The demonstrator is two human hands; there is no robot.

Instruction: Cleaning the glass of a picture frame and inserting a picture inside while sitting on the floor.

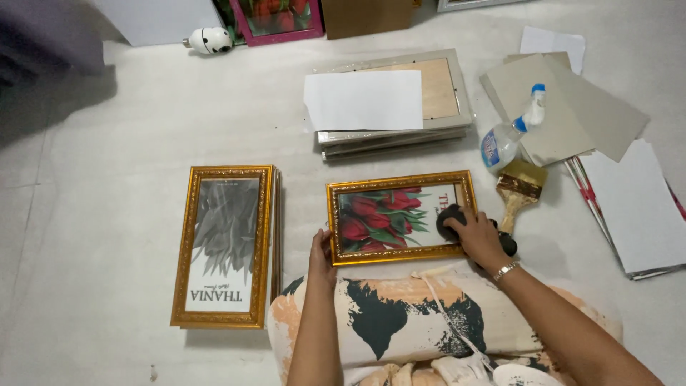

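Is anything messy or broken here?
Nothing looks broken or spilled. The spray bottle lies on its side across the grey cardboard sheets, beside the paintbrush. The right hand presses a dark cloth on the gold picture frame.

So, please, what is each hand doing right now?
Left hand: grips the left edge of the gold frame.
Right hand: closed on a dark cloth, pressed on the glass.

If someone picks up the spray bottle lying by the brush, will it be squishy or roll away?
The spray bottle looks like clear thin plastic, so it would probably give a little when squeezed. It lies on its side, half on a grey card sheet, and its body looks round, so a push might make it roll. The brush beside it could stop it.
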